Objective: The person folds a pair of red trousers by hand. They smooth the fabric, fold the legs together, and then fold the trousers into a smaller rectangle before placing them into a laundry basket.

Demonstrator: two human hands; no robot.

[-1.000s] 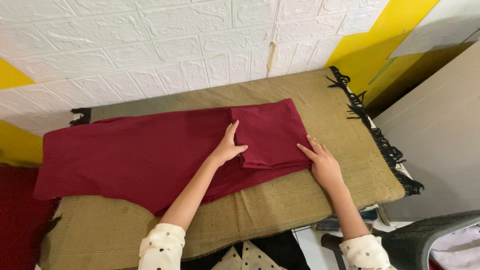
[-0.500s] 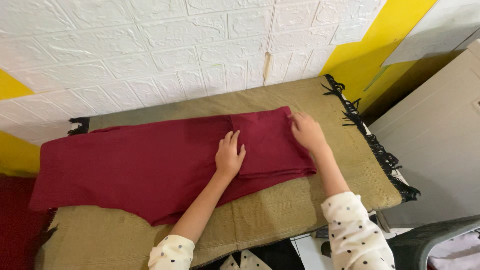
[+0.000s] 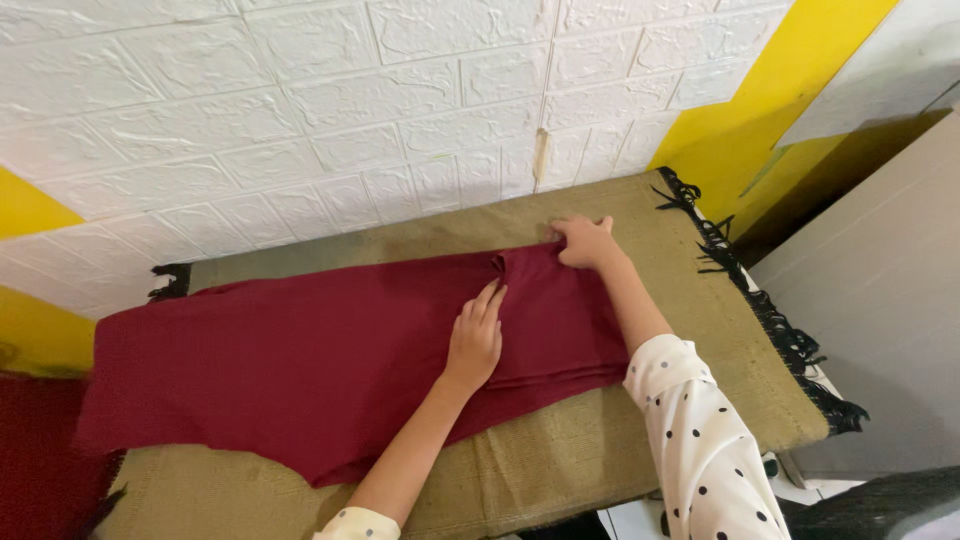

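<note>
Dark red cloth: lying spread across an olive mat covering the table, its right end folded over, its left end hanging past the mat's edge. Bare mat is showing to the right, up to a black fringe, and along the white brick wall. Left hand: resting flat, fingers together, pressing the fold. Right hand: reaching forward, fingers curled and pinching the cloth's far corner.
</note>
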